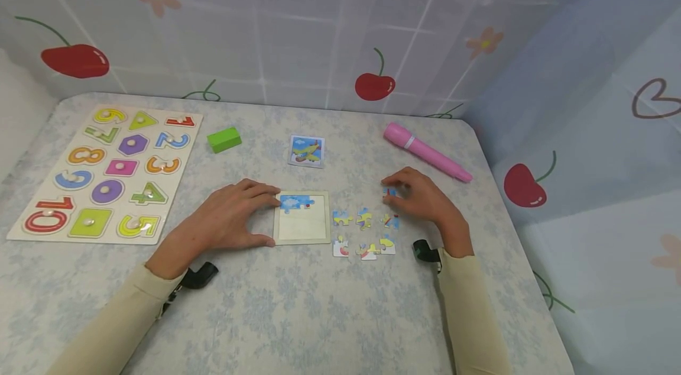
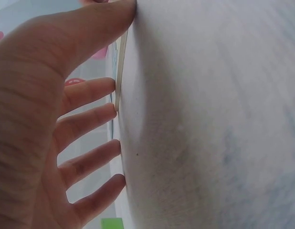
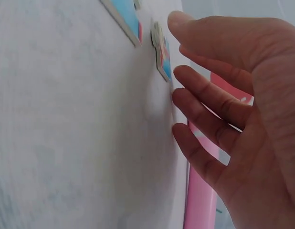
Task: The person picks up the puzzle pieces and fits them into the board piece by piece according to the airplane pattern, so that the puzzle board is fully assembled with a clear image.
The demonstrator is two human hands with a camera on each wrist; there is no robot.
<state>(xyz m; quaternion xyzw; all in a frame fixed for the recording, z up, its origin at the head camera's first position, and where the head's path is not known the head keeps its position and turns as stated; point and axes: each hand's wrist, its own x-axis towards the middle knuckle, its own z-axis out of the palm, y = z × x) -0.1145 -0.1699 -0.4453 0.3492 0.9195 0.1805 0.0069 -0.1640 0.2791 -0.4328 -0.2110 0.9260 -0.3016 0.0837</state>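
Note:
The person's left hand (image 1: 226, 216) lies with spread fingers against the left edge of a small square puzzle tray (image 1: 302, 241). In the left wrist view the left hand (image 2: 66, 109) has its thumb and two fingertips at the tray's thin edge (image 2: 121, 71). Joined blue pieces (image 1: 294, 202) fill the tray's upper left. The right hand (image 1: 422, 200) hovers low over a blue and red piece (image 1: 390, 191), which shows between thumb and fingers. The right wrist view has the right hand (image 3: 233, 100) with relaxed, parted fingers beside a piece (image 3: 164, 59); contact cannot be told.
Several loose pieces (image 1: 364, 218) lie right of the tray. Behind are a picture card (image 1: 307, 151), a green block (image 1: 224, 139) and a pink pen-shaped object (image 1: 428, 153). A number-and-shape board (image 1: 181, 177) covers the table's left. Curtains with cherries (image 1: 375, 86) hang behind.

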